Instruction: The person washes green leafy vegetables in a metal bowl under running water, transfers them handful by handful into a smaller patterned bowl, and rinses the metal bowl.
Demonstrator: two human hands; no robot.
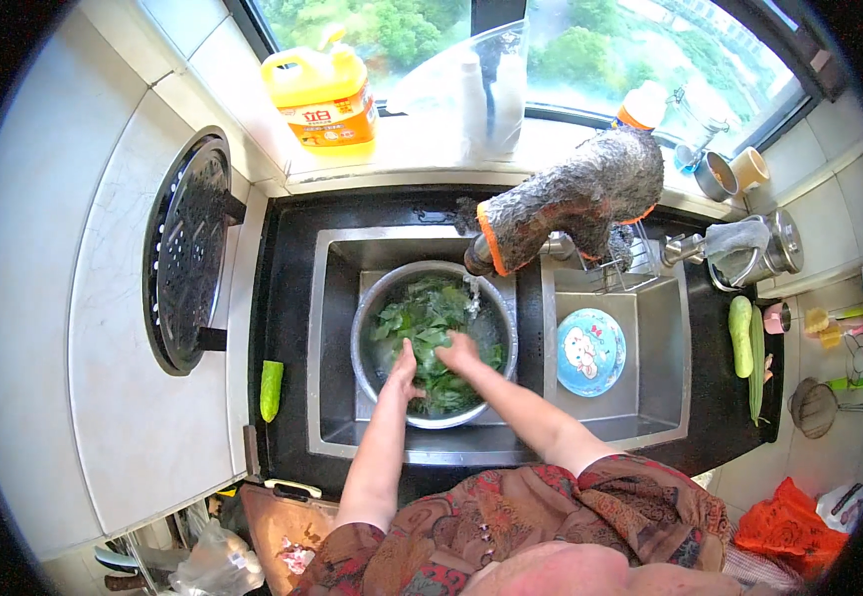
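A round metal basin (358,350) stands in the left bowl of the steel sink. Leafy greens (431,298) float in the water inside it. At the left side of the leaves is my left hand (403,375), its thumb spread away from the fingers. My right hand (461,352) reaches into the middle of the greens, and its fingertips are partly hidden among them. Water runs into the basin from a faucet spout (479,257), whose body is wrapped in a grey cover with orange trim (573,194).
The right sink bowl (655,350) holds a blue cartoon plate (591,352) below a wire rack (629,272). A cut green gourd (270,391) lies on the left counter; a pale gourd (740,335) and a ridged gourd (756,365) lie right. A yellow detergent jug (323,97) stands on the sill.
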